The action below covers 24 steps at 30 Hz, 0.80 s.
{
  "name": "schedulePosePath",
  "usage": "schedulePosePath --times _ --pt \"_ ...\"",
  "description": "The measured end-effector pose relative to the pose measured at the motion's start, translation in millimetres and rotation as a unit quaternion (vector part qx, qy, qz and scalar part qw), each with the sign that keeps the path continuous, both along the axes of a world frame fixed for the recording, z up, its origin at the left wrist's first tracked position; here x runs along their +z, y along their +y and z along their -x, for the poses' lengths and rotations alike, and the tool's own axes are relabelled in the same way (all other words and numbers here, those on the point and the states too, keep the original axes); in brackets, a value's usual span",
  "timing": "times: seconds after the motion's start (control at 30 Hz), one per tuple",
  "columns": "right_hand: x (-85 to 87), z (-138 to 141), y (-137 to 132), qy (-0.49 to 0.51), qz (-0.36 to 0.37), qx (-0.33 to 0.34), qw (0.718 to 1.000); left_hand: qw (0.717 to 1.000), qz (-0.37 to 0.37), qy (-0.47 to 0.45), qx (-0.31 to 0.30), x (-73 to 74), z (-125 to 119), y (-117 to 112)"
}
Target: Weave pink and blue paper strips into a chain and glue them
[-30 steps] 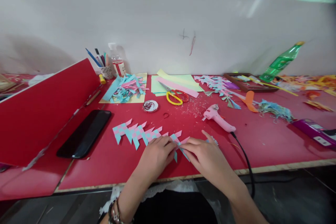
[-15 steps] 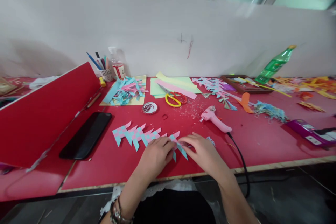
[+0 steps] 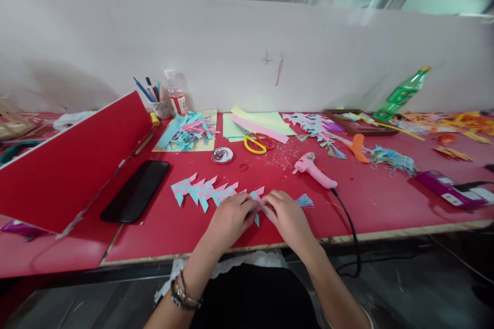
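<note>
A zigzag woven paper strip (image 3: 206,193) in pink and light blue lies on the red table near its front edge. My left hand (image 3: 232,220) is closed over its right part, fingers bent around the paper. My right hand (image 3: 286,218) pinches the right end, its thumb and fingertips close to those of the left. The exact spot between the fingertips is hidden. A blue tassel (image 3: 305,200) sticks out on the table just beyond the right hand. A pink hot glue gun (image 3: 315,171) rests behind that hand, its black cord hanging over the edge.
Yellow-handled scissors (image 3: 255,144) lie on coloured paper sheets (image 3: 227,126). Cut paper strips (image 3: 189,133) are heaped at the back left. A black phone (image 3: 135,193) and a red upright board (image 3: 77,164) stand left. A green bottle (image 3: 403,95) leans right of a brown tray (image 3: 366,128).
My right hand has shifted left, closer to my left hand, and its fingers are drawn in. More of the blue tassel shows. The view has turned slightly.
</note>
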State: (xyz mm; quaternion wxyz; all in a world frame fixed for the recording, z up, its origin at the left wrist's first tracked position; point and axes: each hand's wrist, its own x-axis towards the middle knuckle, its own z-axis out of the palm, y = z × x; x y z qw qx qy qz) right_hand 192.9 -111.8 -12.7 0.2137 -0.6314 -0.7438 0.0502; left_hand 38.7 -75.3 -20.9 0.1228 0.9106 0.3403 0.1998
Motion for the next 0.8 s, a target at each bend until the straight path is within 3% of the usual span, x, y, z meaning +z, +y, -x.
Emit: schedulePosePath --times 0.23,0.47,0.8 --pt "-6.3 0.0 -0.1 0.025 -0.017 -0.006 1.0 1.0 0.004 -0.01 -0.005 -1.3 -0.2 1.1" --pt "-6.4 -17.6 -2.2 0.212 0.0 0.028 0.977 1.0 0.017 -0.013 -0.006 0.3 1.0 1.3" --pt "-2.0 -3.4 2.2 0.071 0.0 0.012 0.997 1.0 0.024 -0.002 -0.005 3.0 -0.1 0.8"
